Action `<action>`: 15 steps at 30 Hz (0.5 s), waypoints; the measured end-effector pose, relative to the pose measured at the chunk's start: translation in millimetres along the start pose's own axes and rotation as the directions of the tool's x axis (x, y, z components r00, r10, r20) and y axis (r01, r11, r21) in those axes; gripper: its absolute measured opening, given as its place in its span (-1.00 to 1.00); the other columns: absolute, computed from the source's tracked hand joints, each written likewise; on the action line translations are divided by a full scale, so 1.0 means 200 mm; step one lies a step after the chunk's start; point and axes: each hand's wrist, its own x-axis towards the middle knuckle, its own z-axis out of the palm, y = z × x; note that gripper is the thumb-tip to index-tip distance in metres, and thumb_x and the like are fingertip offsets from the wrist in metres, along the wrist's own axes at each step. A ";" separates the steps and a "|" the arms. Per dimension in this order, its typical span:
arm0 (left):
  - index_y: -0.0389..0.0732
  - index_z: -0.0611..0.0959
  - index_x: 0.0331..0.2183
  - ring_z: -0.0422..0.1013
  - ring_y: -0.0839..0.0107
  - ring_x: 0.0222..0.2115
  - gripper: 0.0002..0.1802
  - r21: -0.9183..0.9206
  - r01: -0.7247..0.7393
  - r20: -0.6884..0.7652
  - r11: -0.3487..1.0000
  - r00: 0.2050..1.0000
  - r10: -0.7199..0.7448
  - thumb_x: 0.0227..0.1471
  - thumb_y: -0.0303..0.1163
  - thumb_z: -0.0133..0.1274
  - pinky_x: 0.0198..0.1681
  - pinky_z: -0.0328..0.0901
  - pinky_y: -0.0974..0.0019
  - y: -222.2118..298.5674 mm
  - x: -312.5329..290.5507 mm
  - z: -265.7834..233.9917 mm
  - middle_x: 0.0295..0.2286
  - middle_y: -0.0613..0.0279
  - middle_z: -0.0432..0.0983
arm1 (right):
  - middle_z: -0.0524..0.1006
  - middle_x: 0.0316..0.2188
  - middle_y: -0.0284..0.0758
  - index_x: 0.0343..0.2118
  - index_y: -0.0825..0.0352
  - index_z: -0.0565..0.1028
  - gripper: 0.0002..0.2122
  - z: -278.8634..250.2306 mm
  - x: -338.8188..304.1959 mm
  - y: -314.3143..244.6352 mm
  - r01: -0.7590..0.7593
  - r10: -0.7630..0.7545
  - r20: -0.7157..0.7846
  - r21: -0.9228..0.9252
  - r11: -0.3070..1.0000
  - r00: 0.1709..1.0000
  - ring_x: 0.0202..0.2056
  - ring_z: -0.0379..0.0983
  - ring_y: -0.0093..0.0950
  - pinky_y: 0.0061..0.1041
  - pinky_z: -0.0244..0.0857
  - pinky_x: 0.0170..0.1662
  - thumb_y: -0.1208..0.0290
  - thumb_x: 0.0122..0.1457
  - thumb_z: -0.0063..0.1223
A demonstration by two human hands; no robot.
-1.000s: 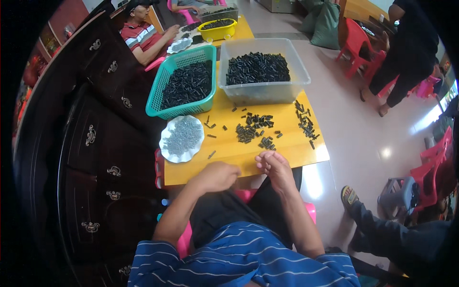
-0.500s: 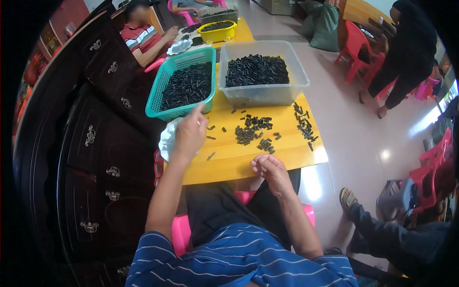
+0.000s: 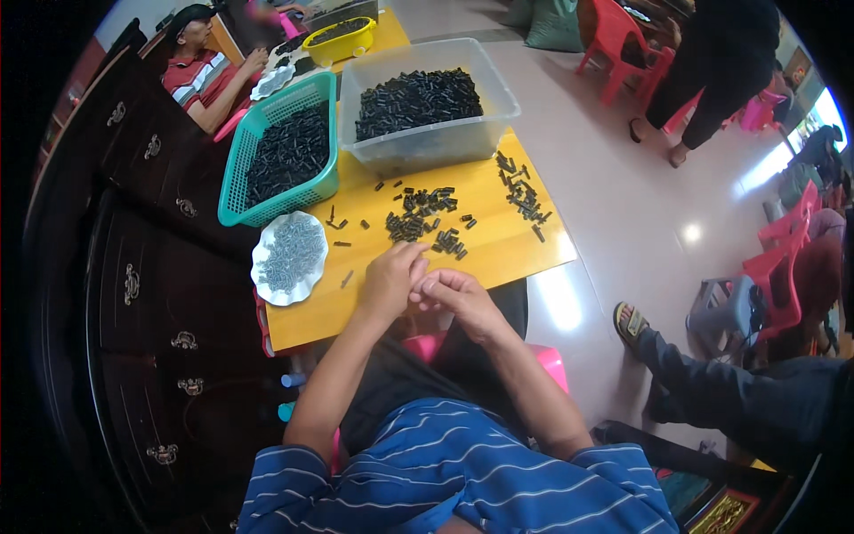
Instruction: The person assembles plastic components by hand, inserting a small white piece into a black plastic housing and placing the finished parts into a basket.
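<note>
Cylinders [image 3: 409,226] on table [image 3: 313,322], just beyond hands [image 3: 389,278]

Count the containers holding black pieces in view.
4: a green basket and, right of it, a large clear bin on the near table; a yellow basin and, behind it, a clear tub on the far table. More may be hidden.

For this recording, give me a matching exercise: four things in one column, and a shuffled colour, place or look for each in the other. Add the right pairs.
Column one:
1. Basket
2. Tub at the table's far end
3. Plate
4. Left hand

Column two:
A. White, wavy rim
B. Beside the right hand
C. See-through
D. Green

Pairs: 1-D; 2-C; 3-A; 4-B
</note>
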 end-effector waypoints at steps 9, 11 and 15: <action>-0.13 0.68 -0.21 0.55 0.08 -0.38 -0.78 0.129 -0.044 0.020 0.991 0.999 0.042 0.02 -0.41 0.23 -0.34 0.42 0.16 -0.01 0.06 0.07 -0.38 0.14 0.57 | 0.61 -0.30 -0.43 -0.22 0.32 0.56 -0.82 0.01 -0.01 0.00 0.007 -0.008 -0.014 -0.010 1.000 1.000 -0.33 0.44 -0.70 -0.69 0.33 -0.18 0.31 0.36 0.05; -0.15 0.67 -0.24 0.54 0.06 -0.38 -0.80 0.185 -0.024 0.050 0.982 0.999 0.015 0.02 -0.41 0.23 -0.33 0.42 0.14 0.00 0.06 0.06 -0.37 0.13 0.57 | 0.60 -0.30 -0.43 -0.22 0.32 0.57 -0.83 0.01 -0.01 -0.02 0.026 -0.026 -0.033 -0.008 1.000 0.999 -0.33 0.43 -0.70 -0.69 0.32 -0.19 0.32 0.36 0.04; -0.20 0.64 -0.31 0.54 0.03 -0.37 -0.88 0.207 -0.022 0.034 0.978 0.999 0.015 0.04 -0.43 0.20 -0.31 0.42 0.11 0.00 -0.01 0.00 -0.39 0.10 0.57 | 0.58 -0.35 -0.44 -0.23 0.31 0.55 -0.85 0.00 -0.01 -0.03 0.077 -0.078 -0.168 -0.014 0.997 0.983 -0.35 0.42 -0.70 -0.71 0.28 -0.23 0.35 0.35 0.03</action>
